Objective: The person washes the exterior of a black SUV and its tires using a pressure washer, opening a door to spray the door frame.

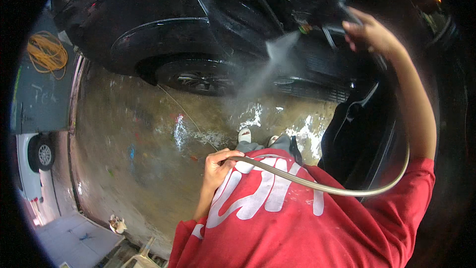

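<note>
My right hand (370,35), raised at the upper right and blurred by motion, grips a spray gun (347,8). A white fan of water spray (280,52) shows to its left, along the lower door opening of a black car (253,22). In front of my belly, my left hand (218,167) has its fingers closed around a pale flexible hose (297,179). From there the hose loops right, past my right arm, toward the spray gun. The car's wheel (199,80) sits left of the spray. Blur hides the gun's details.
An open car door (357,130) stands close on my right. The floor (141,149) is wet, and a thin hose line (182,108) crosses it. A coiled orange hose (47,52) is at far left. A chair (143,257) and a small animal (117,224) are at lower left.
</note>
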{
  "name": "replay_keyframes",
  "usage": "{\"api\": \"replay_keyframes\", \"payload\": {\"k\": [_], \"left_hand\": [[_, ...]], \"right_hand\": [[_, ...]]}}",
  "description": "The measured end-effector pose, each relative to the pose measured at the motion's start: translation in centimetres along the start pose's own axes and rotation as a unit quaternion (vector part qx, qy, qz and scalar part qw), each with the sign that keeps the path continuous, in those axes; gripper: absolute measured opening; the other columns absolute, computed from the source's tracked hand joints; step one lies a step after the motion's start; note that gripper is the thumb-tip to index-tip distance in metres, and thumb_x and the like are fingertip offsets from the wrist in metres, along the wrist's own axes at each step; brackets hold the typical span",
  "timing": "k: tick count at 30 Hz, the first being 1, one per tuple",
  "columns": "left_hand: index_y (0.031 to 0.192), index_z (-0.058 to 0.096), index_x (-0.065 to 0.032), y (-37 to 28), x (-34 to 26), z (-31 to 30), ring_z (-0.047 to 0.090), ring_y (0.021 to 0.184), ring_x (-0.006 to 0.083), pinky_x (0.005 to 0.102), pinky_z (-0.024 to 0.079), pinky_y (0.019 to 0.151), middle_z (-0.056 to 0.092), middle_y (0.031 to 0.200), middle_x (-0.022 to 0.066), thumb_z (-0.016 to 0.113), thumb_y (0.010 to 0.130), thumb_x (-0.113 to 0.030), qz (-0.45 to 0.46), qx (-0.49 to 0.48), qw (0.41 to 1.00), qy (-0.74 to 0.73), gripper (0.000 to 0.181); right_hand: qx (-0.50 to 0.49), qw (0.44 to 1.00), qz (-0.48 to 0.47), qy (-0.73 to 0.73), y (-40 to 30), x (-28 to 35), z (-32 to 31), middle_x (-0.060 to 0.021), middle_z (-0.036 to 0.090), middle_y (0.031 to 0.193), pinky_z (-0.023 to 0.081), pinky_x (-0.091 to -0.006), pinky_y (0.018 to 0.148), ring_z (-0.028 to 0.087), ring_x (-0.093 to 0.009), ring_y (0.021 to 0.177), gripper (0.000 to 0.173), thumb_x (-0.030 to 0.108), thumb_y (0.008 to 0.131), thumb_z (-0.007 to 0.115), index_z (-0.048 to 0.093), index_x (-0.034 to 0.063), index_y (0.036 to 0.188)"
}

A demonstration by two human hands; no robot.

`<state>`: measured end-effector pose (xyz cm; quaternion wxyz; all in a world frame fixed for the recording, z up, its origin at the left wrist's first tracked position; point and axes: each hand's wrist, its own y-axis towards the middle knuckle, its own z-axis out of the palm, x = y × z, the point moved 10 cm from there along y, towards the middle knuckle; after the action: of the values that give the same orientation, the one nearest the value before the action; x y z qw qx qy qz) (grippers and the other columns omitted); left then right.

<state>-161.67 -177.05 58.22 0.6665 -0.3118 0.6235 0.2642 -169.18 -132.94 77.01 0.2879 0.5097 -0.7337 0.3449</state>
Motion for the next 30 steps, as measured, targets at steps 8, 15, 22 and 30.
{"api": "replay_keyframes", "payload": {"k": [8, 15, 22, 30], "left_hand": [[0.105, 0.073, -0.0016, 3.6, -1.4, 7.0, 0.062, 0.079, 0.0152, 0.0287, 0.048, 0.071, 0.070, 0.084, 0.0075, 0.073, 0.082, -0.012, 0.000, 0.000, 1.000, 0.013, 0.025], [0.101, 0.075, -0.0037, 5.2, -9.3, 12.0, 0.055, 0.065, 0.0143, 0.0303, 0.042, 0.061, 0.066, 0.074, 0.0062, 0.076, 0.077, -0.038, 0.025, -0.102, 0.993, 0.048, 0.042], [0.104, 0.074, -0.0034, 4.5, -10.7, 16.3, 0.058, 0.067, 0.0155, 0.0303, 0.045, 0.063, 0.070, 0.081, 0.0072, 0.077, 0.075, -0.037, 0.043, -0.226, 0.972, 0.042, 0.044], [0.107, 0.073, -0.0036, 5.9, -11.6, 16.5, 0.056, 0.066, 0.0155, 0.0307, 0.043, 0.060, 0.069, 0.082, 0.0091, 0.078, 0.076, -0.023, 0.027, -0.220, 0.974, 0.054, 0.037]], "right_hand": [[0.103, 0.994, 0.017, 0.023, 3.8, -1.3, 0.0, -0.0018, 0.058, 0.079, 0.050, -0.0273, 0.062, 0.057, -0.011, 0.067, 0.058, 0.022, 0.091, 0.066, 0.045, 0.0105, 0.143], [0.038, 0.948, -0.314, -0.035, 6.2, 17.2, -10.9, -0.0009, 0.059, 0.081, 0.047, -0.0250, 0.065, 0.056, -0.009, 0.068, 0.054, 0.027, 0.091, 0.064, 0.048, 0.0086, 0.139], [0.055, 0.917, -0.395, -0.014, 3.2, 23.2, -11.2, -0.0024, 0.060, 0.086, 0.048, -0.0270, 0.068, 0.057, -0.011, 0.073, 0.049, 0.021, 0.092, 0.062, 0.048, 0.0062, 0.137], [0.160, 0.902, -0.379, 0.130, 3.8, 22.6, -9.9, -0.0047, 0.061, 0.086, 0.050, -0.0284, 0.069, 0.058, -0.013, 0.073, 0.054, 0.012, 0.093, 0.057, 0.038, -0.0003, 0.143]]}}
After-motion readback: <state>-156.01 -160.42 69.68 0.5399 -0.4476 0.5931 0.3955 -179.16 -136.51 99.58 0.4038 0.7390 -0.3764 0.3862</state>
